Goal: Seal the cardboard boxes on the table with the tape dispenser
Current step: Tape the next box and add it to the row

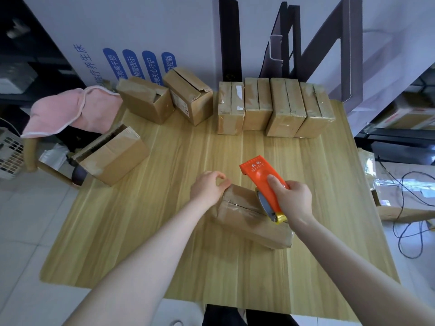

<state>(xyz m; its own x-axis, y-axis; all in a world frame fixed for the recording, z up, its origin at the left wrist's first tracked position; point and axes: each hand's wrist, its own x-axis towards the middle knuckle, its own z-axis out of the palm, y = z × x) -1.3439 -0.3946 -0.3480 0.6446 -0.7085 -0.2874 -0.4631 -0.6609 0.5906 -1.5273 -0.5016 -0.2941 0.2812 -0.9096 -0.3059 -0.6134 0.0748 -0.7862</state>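
- Box (pixel 244 220) sits front-middle on the table (pixel 153 231); my left hand (pixel 208 188) curls over its far end, pinning it.
- Right hand (pixel 293 200) is wrapped round the tape dispenser (pixel 263 178), roll on the seam.
- Box looks light, with thin, dentable card: I'd brace the ends and press gently.

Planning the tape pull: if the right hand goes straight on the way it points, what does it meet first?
The right hand with tape dispenser crosses table; first, probably the far row's leftmost box; depth unclear.

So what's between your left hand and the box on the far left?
Just bare tabletop between the left hand and the leftmost box, as the head view shows.
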